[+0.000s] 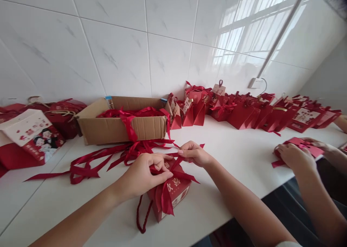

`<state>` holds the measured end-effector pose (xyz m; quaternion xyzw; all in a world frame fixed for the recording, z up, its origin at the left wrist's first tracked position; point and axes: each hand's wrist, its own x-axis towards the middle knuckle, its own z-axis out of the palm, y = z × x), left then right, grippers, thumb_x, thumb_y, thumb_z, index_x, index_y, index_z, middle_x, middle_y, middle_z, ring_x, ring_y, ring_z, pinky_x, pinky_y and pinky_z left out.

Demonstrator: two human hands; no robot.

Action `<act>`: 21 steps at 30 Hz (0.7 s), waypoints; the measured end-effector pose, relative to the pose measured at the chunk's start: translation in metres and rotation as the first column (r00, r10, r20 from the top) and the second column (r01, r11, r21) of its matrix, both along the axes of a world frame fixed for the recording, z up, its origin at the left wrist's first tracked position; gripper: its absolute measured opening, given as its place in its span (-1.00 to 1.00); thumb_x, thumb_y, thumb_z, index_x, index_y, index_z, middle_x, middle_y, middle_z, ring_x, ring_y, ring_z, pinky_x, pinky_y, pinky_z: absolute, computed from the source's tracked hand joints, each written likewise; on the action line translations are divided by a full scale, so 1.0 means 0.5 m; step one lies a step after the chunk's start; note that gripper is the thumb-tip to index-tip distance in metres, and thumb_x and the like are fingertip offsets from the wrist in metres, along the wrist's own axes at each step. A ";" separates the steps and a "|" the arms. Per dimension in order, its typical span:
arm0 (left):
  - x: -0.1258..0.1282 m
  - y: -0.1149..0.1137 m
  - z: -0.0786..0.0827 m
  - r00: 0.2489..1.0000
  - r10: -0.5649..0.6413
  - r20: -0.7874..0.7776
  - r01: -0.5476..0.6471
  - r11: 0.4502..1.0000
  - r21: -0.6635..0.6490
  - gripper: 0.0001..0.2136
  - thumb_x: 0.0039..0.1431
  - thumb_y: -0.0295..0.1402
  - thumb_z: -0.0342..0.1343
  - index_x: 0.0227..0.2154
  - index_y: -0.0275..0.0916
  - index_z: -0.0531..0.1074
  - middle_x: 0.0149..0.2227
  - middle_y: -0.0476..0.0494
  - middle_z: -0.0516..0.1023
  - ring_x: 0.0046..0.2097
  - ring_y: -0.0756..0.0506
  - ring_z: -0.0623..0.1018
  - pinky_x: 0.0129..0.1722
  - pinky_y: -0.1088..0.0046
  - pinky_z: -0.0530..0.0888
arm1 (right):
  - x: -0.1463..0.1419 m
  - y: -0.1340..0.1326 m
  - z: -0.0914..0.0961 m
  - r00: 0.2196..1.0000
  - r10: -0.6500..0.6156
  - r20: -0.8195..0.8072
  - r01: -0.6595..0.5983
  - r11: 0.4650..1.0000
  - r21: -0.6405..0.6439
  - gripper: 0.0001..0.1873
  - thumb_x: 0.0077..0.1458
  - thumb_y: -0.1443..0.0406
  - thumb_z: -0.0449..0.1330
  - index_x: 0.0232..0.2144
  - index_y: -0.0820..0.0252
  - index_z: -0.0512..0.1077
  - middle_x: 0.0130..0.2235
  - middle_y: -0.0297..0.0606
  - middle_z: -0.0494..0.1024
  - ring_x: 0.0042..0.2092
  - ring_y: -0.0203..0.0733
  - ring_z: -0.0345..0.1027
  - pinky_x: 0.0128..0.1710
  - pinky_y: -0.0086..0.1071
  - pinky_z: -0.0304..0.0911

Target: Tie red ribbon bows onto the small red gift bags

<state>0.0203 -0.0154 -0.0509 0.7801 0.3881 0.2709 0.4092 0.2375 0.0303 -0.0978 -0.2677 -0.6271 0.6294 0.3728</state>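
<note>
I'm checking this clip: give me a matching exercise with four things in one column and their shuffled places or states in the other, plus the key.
Things
1. Cardboard box
2. Person's right hand
3. Cord handle
4. White wall fitting

Places or states
A. Fixed to the tiled wall
B. Looped at the picture-left side of the red box under the person's hands
C. Open-topped, with a hanging ribbon over its front
D. Pinching red ribbon between thumb and fingers

Pairs: 1-C, 2-D, 3-B, 4-A
</note>
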 end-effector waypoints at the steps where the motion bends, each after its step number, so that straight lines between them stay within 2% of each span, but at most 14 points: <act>1: 0.000 -0.002 0.001 1.000 -0.011 0.005 0.011 1.000 0.012 -0.61 0.02 -0.33 0.15 -0.66 -0.14 -0.01 -0.51 -0.07 0.51 0.09 -0.24 0.48 -0.09 0.36 0.45 | -0.001 0.001 -0.005 1.000 0.015 -0.002 -0.015 1.000 -0.011 -0.43 -0.01 0.09 0.30 -0.79 0.21 0.12 -0.74 -0.50 0.07 -0.64 -0.47 -0.20 -0.60 -0.40 -0.31; 5: -0.001 -0.012 0.008 0.999 -0.032 -0.006 0.032 0.998 0.059 -0.64 0.01 -0.37 0.16 -0.68 -0.16 0.05 -0.47 -0.06 0.53 0.06 -0.21 0.50 -0.09 0.43 0.44 | -0.015 0.003 -0.029 0.996 0.075 -0.051 -0.078 0.995 -0.060 -0.46 0.02 0.09 0.27 -0.76 0.21 0.15 -0.72 -0.52 0.05 -0.64 -0.47 -0.20 -0.62 -0.41 -0.31; 9: -0.005 -0.017 0.014 1.000 -0.012 -0.027 0.013 0.998 0.057 -0.65 0.03 -0.35 0.17 -0.69 -0.16 0.08 -0.49 -0.07 0.55 0.06 -0.19 0.50 -0.10 0.42 0.44 | -0.031 0.002 -0.046 0.990 0.096 -0.102 -0.104 0.992 -0.077 -0.45 0.07 0.07 0.22 -0.73 0.19 0.07 -0.71 -0.54 -0.01 -0.64 -0.48 -0.25 -0.62 -0.42 -0.31; 14: -0.007 -0.014 0.014 0.999 0.027 -0.030 -0.025 0.997 0.066 -0.63 0.03 -0.35 0.14 -0.68 -0.14 0.03 -0.45 -0.11 0.57 0.07 -0.22 0.49 -0.10 0.35 0.43 | -0.032 0.003 -0.048 0.996 0.039 -0.081 -0.043 0.998 -0.043 -0.45 0.07 0.05 0.21 -0.73 0.19 0.08 -0.70 -0.54 0.00 -0.63 -0.47 -0.26 -0.60 -0.42 -0.29; 21: -0.004 -0.008 0.012 0.997 0.020 -0.070 -0.016 0.998 0.058 -0.65 0.04 -0.34 0.11 -0.68 -0.15 0.03 -0.46 -0.09 0.55 0.09 -0.24 0.47 -0.12 0.36 0.43 | -0.015 0.008 -0.028 0.997 -0.054 0.060 0.050 0.996 0.068 -0.41 -0.04 -0.02 0.26 -0.78 0.20 0.11 -0.70 -0.50 0.05 -0.60 -0.44 -0.16 -0.57 -0.40 -0.23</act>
